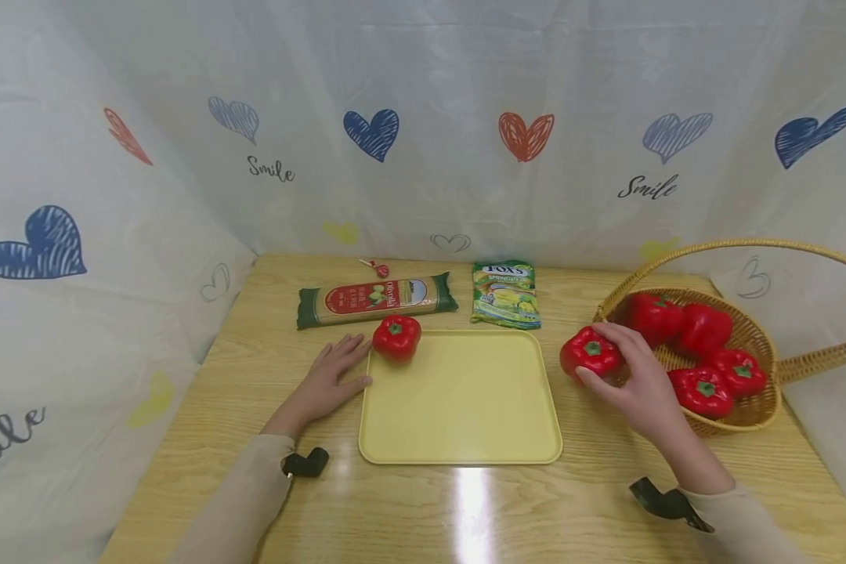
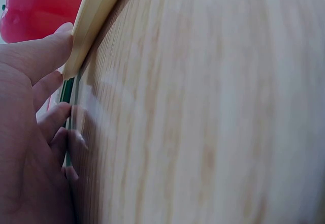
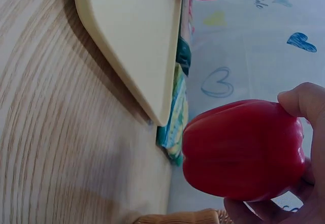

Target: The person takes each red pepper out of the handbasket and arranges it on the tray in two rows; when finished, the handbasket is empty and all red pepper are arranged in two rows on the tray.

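My right hand (image 1: 638,376) grips a red bell pepper (image 1: 591,351) by its stem end, thumb on one side and fingers on the other. In the right wrist view this pepper (image 3: 244,150) hangs above the wood, between the tray and the basket. At the left edge of the yellow tray (image 1: 458,399) rests my left hand (image 1: 331,381), fingers spread, thumb against the rim. Another red bell pepper (image 1: 396,338) sits in the tray's far left corner. The wicker basket (image 1: 764,419) on the right holds several more red peppers (image 1: 705,392).
Behind the tray lie a long pasta packet (image 1: 377,301) and a green candy bag (image 1: 505,294). A small lollipop (image 1: 381,270) is near the back edge. The basket's tall handle (image 1: 747,243) arches up beside my right hand. A printed curtain (image 1: 423,196) borders the table.
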Available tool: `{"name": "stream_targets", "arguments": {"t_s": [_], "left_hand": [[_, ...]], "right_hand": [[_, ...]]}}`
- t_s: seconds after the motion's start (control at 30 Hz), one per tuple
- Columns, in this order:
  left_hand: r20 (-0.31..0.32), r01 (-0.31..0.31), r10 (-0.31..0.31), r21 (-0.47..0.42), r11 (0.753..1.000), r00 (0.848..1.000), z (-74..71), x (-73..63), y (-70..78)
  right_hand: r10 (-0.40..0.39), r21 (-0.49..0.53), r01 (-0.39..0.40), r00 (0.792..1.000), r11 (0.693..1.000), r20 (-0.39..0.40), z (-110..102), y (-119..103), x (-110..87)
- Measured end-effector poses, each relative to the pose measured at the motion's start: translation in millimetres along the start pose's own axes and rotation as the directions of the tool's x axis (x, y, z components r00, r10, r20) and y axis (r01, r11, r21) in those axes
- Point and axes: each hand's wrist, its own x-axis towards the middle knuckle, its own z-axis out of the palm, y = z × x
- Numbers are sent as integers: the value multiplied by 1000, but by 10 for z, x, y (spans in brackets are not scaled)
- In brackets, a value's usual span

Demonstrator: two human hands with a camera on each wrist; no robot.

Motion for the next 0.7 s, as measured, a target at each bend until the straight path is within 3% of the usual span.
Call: {"name": "stream_targets", "arguments": {"t_s": [0.43,0.7], "left_hand": [[-18,-27,27,-3,1000,999,9,-6,-17],[-2,-12,12,0,1000,1000,4,-7,-16]], "right_hand": [[-39,16,39,999,999,7,163,0,14],[-50,14,49,998,999,32,271,-66,38]]}}
